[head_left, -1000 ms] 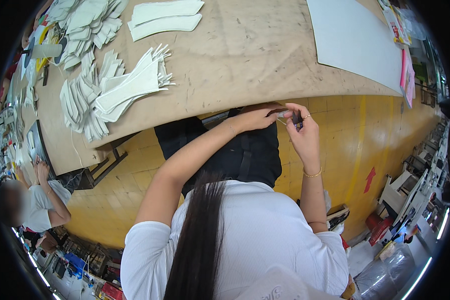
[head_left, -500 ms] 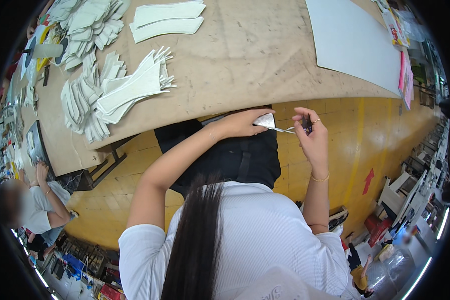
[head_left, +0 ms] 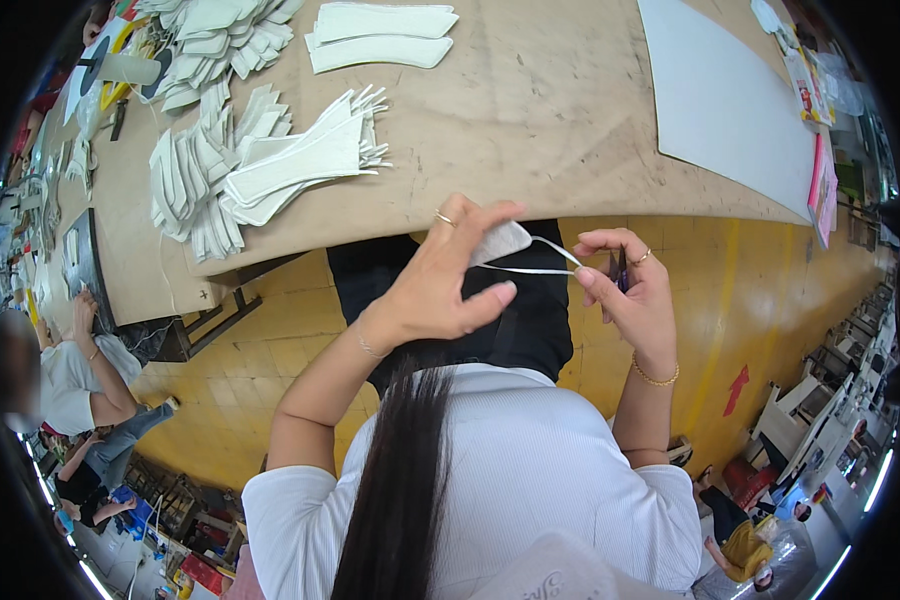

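In front of my lap, just off the table edge, my left hand [head_left: 435, 275] has its thumb spread away while its fingers keep hold of a small white fabric piece [head_left: 502, 241]. From that piece a thin white strap [head_left: 530, 270] runs as a loop to my right hand [head_left: 625, 280]. The thumb and fingertips there pinch the strap's end. Against the same palm sits a small dark pointed tool, which looks like thread snips [head_left: 620, 270]; the fingers partly hide it. On the table, nearest my left hand, lies a fanned stack of white fabric pieces [head_left: 305, 165] with narrow strap ends.
More white piles [head_left: 225, 45] and two flat pieces [head_left: 382, 38] lie on the brown-covered table [head_left: 530, 130]. A pale board [head_left: 725, 110] covers its right side. At far left sits another person [head_left: 80, 375]. A yellow floor [head_left: 710, 330] shows beyond my lap.
My left hand has turned and lifted its thumb away from the white fabric piece. The strap, earlier twisted into one line, is now spread into a loop. The view has shifted slightly.
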A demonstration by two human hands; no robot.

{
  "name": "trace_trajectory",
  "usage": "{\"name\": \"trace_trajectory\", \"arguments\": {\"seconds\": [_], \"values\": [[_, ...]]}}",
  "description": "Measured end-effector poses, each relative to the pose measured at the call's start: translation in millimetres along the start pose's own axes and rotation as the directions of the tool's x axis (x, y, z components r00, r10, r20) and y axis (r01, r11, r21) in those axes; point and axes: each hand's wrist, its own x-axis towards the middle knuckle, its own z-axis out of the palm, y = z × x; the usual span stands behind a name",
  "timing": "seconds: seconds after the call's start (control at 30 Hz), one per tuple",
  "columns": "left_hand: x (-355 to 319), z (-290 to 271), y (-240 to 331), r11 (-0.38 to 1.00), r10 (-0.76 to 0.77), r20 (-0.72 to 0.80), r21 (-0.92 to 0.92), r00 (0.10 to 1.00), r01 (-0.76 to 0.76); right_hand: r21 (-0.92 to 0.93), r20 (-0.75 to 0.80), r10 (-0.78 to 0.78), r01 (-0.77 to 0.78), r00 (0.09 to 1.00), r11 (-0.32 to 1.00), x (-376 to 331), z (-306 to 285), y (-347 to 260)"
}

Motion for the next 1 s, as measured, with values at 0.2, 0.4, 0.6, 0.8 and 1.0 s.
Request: {"name": "trace_trajectory", "arguments": {"seconds": [0.2, 0.4, 0.6, 0.8, 1.0], "values": [[8.1, -22.3, 11.2, 0.993, 0.038, -0.240, 0.114, 0.970, -0.011, -0.086, 0.068, -0.180, 0.186, 0.981, 0.979, 20.4, 15.3, -10.5], [12.6, -35.8, 35.2, 0.982, 0.058, -0.291, 0.188, 0.955, -0.003, 0.034, 0.015, -0.193, 0.193, 0.981, 0.981, 41.8, 30.5, -29.9], [16.5, -31.4, 30.6, 0.991, -0.064, -0.213, -0.125, 0.975, 0.038, 0.080, 0.134, -0.163, 0.154, 0.977, 0.985, 50.4, 29.8, -39.8], [43.7, -13.3, -3.9, 0.724, -0.328, -0.074, -0.660, 0.942, 0.200, -0.002, 0.164, -0.110, 0.111, 0.980, 0.994, 80.4, 34.0, -41.6], [74.1, -31.0, -58.2, 0.908, -0.337, -0.299, -0.353, 0.893, 0.224, -0.024, 0.127, -0.053, 0.056, 0.991, 0.998, 142.9, 48.6, -8.2]]}}
